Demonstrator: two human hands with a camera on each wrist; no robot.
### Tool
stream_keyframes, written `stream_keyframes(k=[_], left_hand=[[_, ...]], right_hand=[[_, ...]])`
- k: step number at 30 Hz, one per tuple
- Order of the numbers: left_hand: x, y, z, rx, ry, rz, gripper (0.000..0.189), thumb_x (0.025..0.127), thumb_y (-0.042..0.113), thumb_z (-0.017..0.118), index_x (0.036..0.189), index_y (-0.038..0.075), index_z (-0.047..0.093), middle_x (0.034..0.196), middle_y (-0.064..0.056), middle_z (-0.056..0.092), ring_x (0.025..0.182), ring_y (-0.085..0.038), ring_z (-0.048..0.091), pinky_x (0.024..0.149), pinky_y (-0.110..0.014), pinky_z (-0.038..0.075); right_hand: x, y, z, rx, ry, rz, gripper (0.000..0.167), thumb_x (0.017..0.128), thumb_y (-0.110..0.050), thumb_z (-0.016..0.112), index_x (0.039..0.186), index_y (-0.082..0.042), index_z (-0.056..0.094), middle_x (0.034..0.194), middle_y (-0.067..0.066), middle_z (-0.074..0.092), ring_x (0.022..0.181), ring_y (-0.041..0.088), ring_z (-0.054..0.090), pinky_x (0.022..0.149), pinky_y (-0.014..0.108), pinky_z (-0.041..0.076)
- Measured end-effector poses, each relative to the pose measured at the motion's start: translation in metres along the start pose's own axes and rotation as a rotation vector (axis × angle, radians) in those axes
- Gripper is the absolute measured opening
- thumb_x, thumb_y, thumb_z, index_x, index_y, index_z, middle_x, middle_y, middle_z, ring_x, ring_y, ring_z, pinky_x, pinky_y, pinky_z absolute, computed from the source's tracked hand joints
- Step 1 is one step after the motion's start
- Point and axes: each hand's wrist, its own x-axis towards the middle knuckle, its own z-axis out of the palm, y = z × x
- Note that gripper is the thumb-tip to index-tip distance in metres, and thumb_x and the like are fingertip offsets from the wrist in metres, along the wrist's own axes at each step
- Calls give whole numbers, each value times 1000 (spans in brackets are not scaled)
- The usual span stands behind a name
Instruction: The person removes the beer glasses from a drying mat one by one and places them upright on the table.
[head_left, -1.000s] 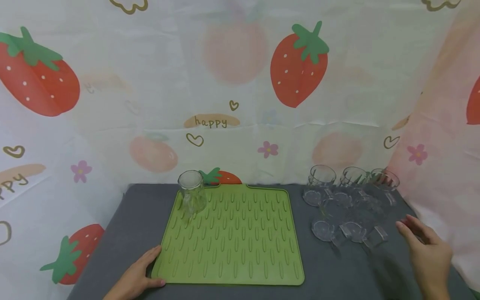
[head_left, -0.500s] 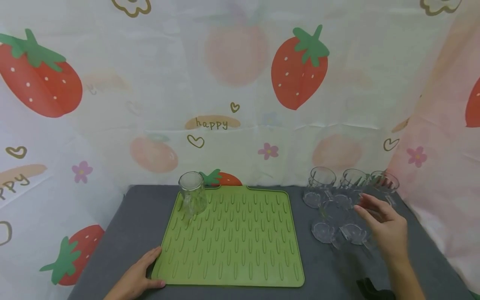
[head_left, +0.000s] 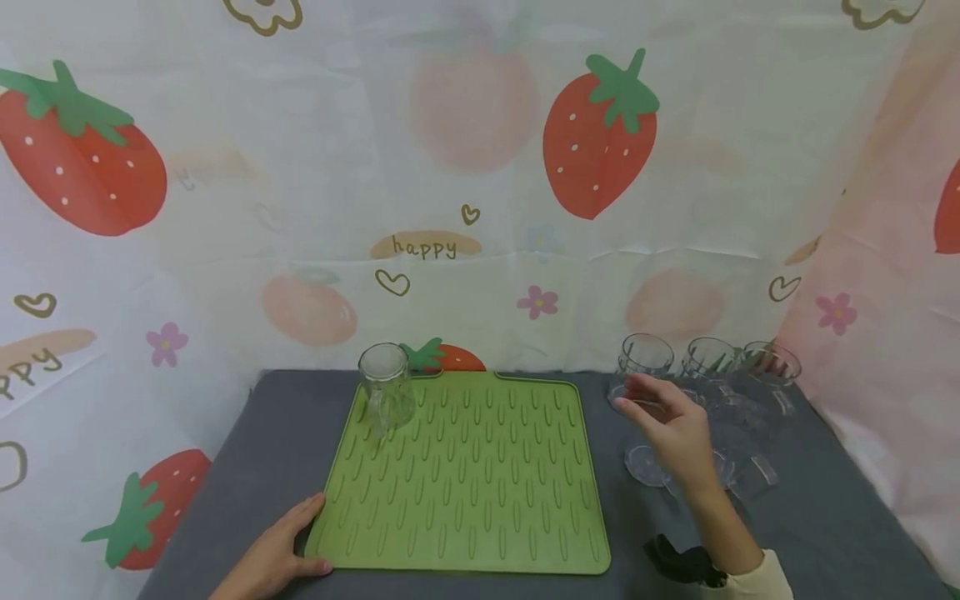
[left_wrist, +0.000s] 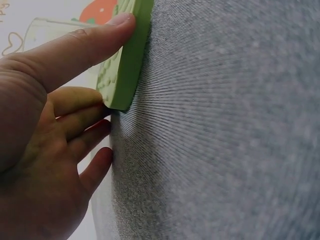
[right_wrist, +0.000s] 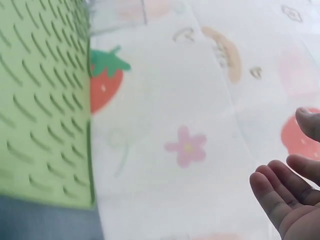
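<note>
My left hand [head_left: 273,550] rests at the near left corner of a green ridged mat [head_left: 465,475]. Its thumb lies along the front edge and its straight fingers touch the left side. In the left wrist view, the thumb [left_wrist: 85,47] meets the mat's rim [left_wrist: 131,65]. My right hand [head_left: 678,429] hovers in front of several clear glass mugs [head_left: 647,354] on the right, hiding parts of them. Its fingers are relaxed and apart from the thumb, with nothing between them in the right wrist view. One glass mug [head_left: 388,392] stands at the mat's far left corner.
A dark grey cloth [head_left: 247,467] covers the table around the mat. Behind it hangs a white curtain [head_left: 480,308] printed with strawberries, and a pinkish one [head_left: 885,375] borders the right side. A black strap [head_left: 682,562] is at my right wrist.
My right hand has travelled left across the glass mugs, from beside them at the far right to in front of the leftmost ones. My left hand stays at the mat's corner.
</note>
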Motion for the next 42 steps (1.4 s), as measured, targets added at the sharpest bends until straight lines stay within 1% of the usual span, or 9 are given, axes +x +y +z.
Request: stream_keyframes(k=[3,5,9,12,14,23,27,34,42], left_hand=[[0,0,1,-1,-1,1,107,68,39,86,150,-4,32,152,-33,29,138,-56,27,102,-66,35],[0,1,1,-2,1,-1,107,68,39,86,150,-4,32,152,-33,29,138,-56,27,102,-66,35],[2,2,1,-3,3,-3,107,68,41,86,150,-2,32,153,-33,29,138,-55,27,102,-66,35],[2,3,1,0,8,-1,107,68,41,86,150,-2,33,153,-32,29,139,-55,27,102,-66,35],[2,3,1,1,8,1,107,68,41,86,150,-2,33,153,-32,29,139,-55,27,102,-66,35],[1,-1,1,-20,-7,13,105,70,38,86,150,-4,32,152,-34,28,138,-56,26,103,-67,34],[2,-3,2,-19,-8,20,102,72,36,85,149,-5,31,152,-34,28,138,-57,25,102,-68,34],[3,-4,2,-13,-9,27,102,73,36,84,150,-5,31,152,-35,27,138,-57,26,102,-67,35],[1,-4,1,-43,-20,26,103,73,35,84,150,-6,29,152,-37,25,137,-59,24,100,-68,35]], right_hand=[[2,0,19,15,-40,11,38,84,2,72,121,4,65,107,13,68,96,-6,62,82,9,52],[2,1,32,18,-64,24,39,84,-1,73,122,3,65,109,20,66,97,-2,63,83,9,52],[2,3,59,32,-111,62,39,85,-5,74,123,1,65,111,20,66,100,14,66,83,13,54],[2,2,78,65,-144,67,39,85,-8,74,123,-2,65,112,20,66,103,26,66,84,21,57],[1,3,91,86,-165,68,39,85,-9,75,123,-3,66,113,19,66,104,30,66,85,26,58],[-3,3,143,131,-226,66,38,85,-10,75,121,-1,67,111,19,68,102,34,66,85,35,58],[-3,3,165,133,-261,45,37,85,-10,75,120,1,67,108,20,68,101,37,66,83,33,59],[-5,0,196,108,-303,15,36,86,-13,74,118,3,67,103,19,70,95,32,69,80,27,59],[-10,-5,229,112,-364,65,37,89,-17,73,119,3,67,104,18,69,95,31,69,79,25,58]])
